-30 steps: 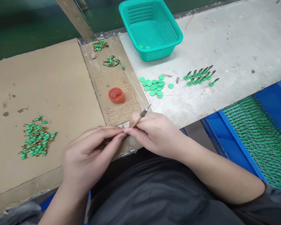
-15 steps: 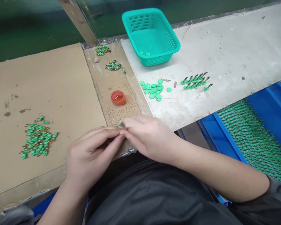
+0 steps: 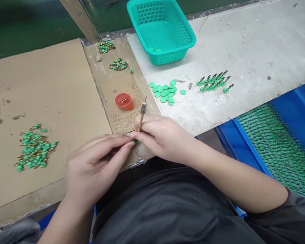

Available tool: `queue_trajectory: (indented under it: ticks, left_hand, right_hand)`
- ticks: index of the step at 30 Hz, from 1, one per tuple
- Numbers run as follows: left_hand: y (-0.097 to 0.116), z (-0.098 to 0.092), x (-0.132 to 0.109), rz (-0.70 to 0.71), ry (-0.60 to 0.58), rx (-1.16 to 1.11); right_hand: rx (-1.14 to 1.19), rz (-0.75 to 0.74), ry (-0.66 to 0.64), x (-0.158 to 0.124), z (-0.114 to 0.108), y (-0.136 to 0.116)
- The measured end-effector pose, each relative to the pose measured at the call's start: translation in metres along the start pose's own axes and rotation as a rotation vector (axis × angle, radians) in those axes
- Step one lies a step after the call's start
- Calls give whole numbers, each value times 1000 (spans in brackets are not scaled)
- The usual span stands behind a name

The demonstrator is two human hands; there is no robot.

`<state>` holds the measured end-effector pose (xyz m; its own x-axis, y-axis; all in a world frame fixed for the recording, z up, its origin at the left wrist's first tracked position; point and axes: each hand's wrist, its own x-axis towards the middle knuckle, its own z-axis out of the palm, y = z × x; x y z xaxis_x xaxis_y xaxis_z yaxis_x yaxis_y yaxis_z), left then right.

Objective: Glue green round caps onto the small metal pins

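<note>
Near the table's front edge my two hands meet at the fingertips. My left hand (image 3: pixel 99 157) is closed in a pinch on a small green piece (image 3: pixel 136 141), mostly hidden by the fingers. Closed too, my right hand (image 3: pixel 165 137) grips a thin wooden stick (image 3: pixel 141 122) with a dark band and a narrow tip pointing up. The fingers of my right hand touch or nearly touch the green piece. Just beyond the hands stands a small red cup (image 3: pixel 124 101) with something shiny inside.
Small green-and-yellow figures (image 3: pixel 37 149) lie heaped at left, with smaller piles (image 3: pixel 106 46) farther back. Green discs (image 3: pixel 165 91) and upright figures on discs (image 3: pixel 213 82) occupy the white surface. A teal basket (image 3: pixel 162 60) stands behind; a blue tray (image 3: pixel 251 145) of green pieces is at right.
The stick in my right hand now stands upright and shows clearly; before, only a blurred end showed. The scene has shifted slightly with the camera. A bit of green now shows between the fingertips.
</note>
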<state>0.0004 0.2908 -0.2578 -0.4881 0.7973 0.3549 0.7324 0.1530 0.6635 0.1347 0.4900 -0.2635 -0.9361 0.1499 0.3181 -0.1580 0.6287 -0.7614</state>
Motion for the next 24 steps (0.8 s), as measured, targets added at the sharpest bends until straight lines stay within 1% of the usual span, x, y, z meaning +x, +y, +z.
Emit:
queue_trajectory:
  ticks: [4, 8, 10, 12, 15, 17, 19, 21, 24]
  left_hand:
    - [-3, 1, -1, 12, 13, 5]
    - [-4, 0, 1, -36, 10, -20]
    - [-3, -1, 3, -54, 0, -40]
    - [-2, -2, 4, -73, -4, -50]
    - [2, -2, 5, -115, 17, -55]
    - [7, -6, 6, -187, 49, -108]
    - [13, -12, 8, -299, 78, -233]
    - [20, -22, 12, -394, 74, -400]
    - [29, -36, 16, -470, 1, -618]
  right_hand:
    - [-36, -25, -63, 5, -2, -6]
    - [-54, -9, -105, 12, -2, -10]
    - [-33, 19, -103, 14, -3, -9]
    - [8, 74, -41, 10, -4, -8]
    - [132, 204, 182, -5, -3, -6]
    - [231, 296, 300, -19, -1, -7]
    - [275, 329, 323, -30, 1, -8]
    - [264, 315, 299, -36, 2, -8]
    - [211, 273, 270, -37, 4, -9]
